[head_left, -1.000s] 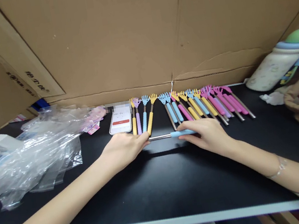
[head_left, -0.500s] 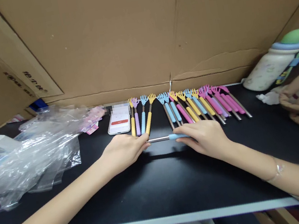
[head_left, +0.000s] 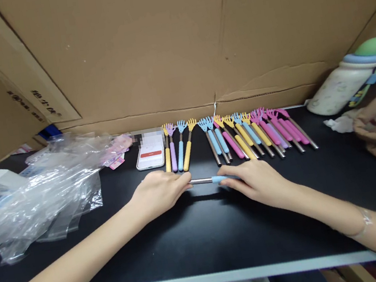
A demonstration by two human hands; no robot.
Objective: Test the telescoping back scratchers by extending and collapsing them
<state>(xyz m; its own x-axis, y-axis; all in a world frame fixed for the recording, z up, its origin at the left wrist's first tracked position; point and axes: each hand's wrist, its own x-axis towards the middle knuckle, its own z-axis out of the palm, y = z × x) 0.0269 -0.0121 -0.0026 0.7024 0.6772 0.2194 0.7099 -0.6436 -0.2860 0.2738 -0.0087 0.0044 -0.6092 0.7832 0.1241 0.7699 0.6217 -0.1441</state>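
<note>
Level above the black table, a back scratcher (head_left: 202, 181) with a metal rod and a light-blue grip is held between my two hands. My left hand (head_left: 160, 191) is closed round its metal end, and the tip is hidden in the fingers. At the blue grip, my right hand (head_left: 255, 179) pinches with thumb and fingers, covering most of it. Just beyond my left hand lie several back scratchers (head_left: 173, 155) in yellow, purple and blue. Past my right hand is a larger row of back scratchers (head_left: 251, 132), their claw heads pointing away and several metal rods towards me.
A phone (head_left: 150, 152) lies left of the scratchers, beside pink paper cards (head_left: 117, 153). Clear plastic bags (head_left: 46, 198) pile up on the left. At the right stand a leaning bottle (head_left: 337, 87) and a brown bag (head_left: 375, 138). A cardboard wall (head_left: 143, 47) closes off the back.
Both hands have come slightly nearer to me with the back scratcher. My right hand has shifted left along the grip, so less blue shows between the hands.
</note>
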